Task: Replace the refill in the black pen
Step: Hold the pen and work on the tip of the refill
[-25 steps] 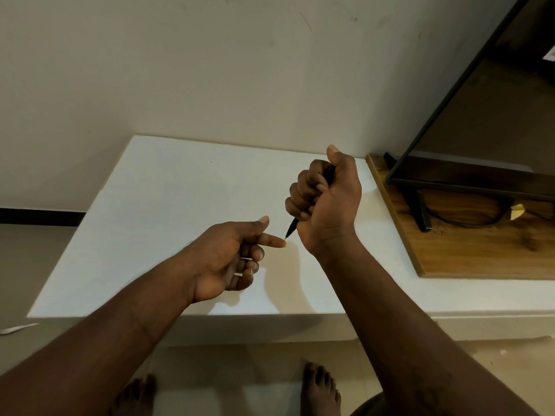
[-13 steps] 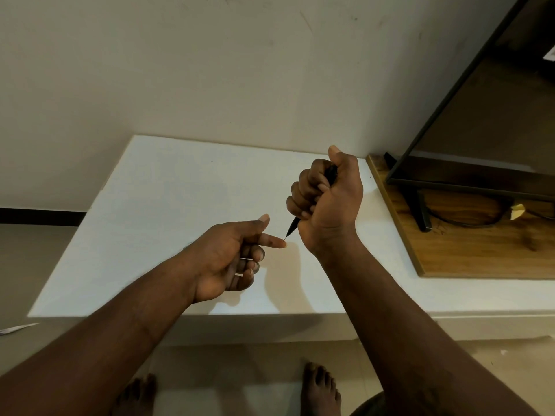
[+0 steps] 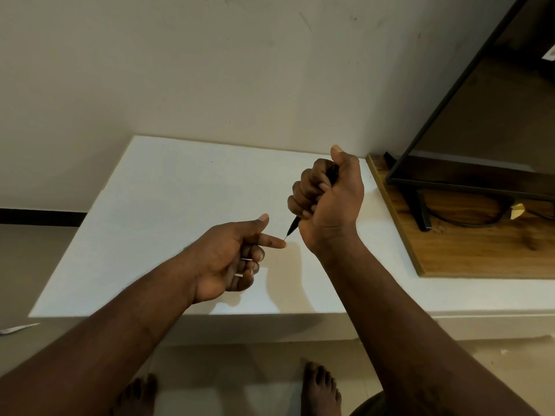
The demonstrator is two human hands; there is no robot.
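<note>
My right hand (image 3: 330, 202) is closed in a fist around the black pen (image 3: 292, 227). The pen's pointed tip sticks out below the fist, aimed down and left, and its top end shows beside the thumb. The tip meets the tip of my left index finger. My left hand (image 3: 223, 259) is palm-up, with the index finger and thumb extended and the other fingers curled in. Thin pale glints show between those curled fingers. I cannot tell whether they are a refill or fingernails.
Both hands hover over a white tabletop (image 3: 168, 205) set against a beige wall. To the right, a wooden board (image 3: 480, 247) carries a black TV (image 3: 486, 136) on its stand, with a cable. A thin white strip (image 3: 18, 328) lies on the floor at left. Bare feet show below.
</note>
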